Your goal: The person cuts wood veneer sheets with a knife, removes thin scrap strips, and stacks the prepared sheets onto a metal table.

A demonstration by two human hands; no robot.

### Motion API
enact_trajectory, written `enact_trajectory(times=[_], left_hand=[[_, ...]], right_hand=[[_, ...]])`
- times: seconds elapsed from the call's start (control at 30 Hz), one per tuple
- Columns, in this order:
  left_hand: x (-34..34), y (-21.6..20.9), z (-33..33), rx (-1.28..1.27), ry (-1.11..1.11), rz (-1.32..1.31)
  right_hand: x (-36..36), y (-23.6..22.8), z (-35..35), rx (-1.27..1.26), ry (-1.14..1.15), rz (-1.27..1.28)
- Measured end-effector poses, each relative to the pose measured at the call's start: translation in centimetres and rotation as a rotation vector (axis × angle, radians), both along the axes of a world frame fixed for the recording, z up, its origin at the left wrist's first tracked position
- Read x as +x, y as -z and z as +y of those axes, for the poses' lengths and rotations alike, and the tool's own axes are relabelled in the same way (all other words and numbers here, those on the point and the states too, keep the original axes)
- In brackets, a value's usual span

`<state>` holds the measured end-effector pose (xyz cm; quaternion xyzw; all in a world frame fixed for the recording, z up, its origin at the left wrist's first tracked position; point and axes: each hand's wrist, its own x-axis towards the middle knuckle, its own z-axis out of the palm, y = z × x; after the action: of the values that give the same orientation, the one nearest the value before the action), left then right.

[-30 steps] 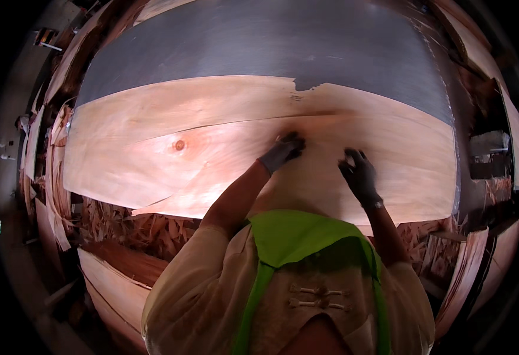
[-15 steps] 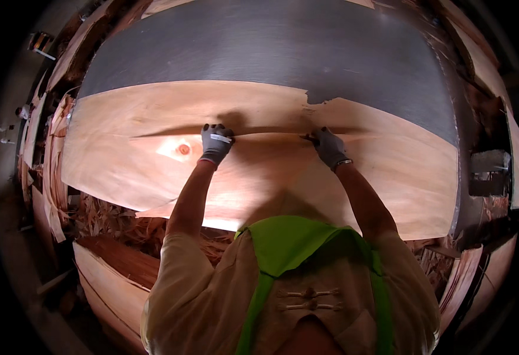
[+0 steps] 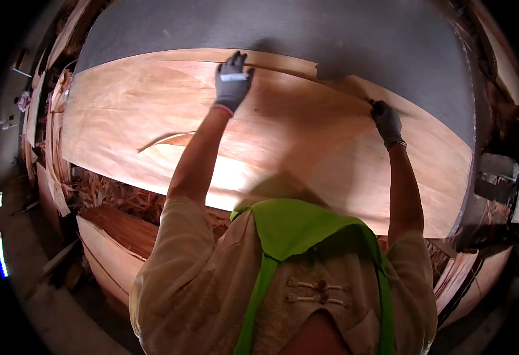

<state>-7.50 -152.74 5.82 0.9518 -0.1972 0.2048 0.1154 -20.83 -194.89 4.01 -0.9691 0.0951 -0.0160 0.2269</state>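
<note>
A pale wood veneer sheet (image 3: 307, 124) lies across a dark grey board (image 3: 271, 23). My left hand (image 3: 233, 83), in a grey glove, is over the far edge of the veneer with fingers stretched out and slightly apart, blurred a little. My right hand (image 3: 388, 123), gloved too, is closed around a small dark tool (image 3: 371, 102); its kind is too small to make out, and its tip points at the line near the sheet's far edge. A narrow veneer strip (image 3: 277, 62) runs along that edge, beyond a dark line. A thin curled sliver (image 3: 163, 139) lies left of my left forearm.
Torn veneer scraps (image 3: 117, 192) are heaped between me and the sheet. A stack of veneer (image 3: 114, 239) stands at the near left, another (image 3: 458, 275) at the near right. A grey block (image 3: 499, 167) sits beyond the right edge. More veneer pieces (image 3: 52, 189) lean along the left.
Both hands have moved away from me, the right one also rightward. My left hand has opened. The raised ridge between the hands and the bright knot are gone from sight; the curled sliver now shows.
</note>
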Motion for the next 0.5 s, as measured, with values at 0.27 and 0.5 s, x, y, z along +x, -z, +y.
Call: enact_trajectory(times=[0.27,0.5], left_hand=[[-8.5,4.7,-5.0,0.191,0.171,0.251],[-5.6,4.5,-7.3,0.189,0.149,0.230]], right_hand=[[1.1,0.9,1.6,0.029,0.096,0.038],[3.6,0.4,0.2,0.002,0.132,0.000]])
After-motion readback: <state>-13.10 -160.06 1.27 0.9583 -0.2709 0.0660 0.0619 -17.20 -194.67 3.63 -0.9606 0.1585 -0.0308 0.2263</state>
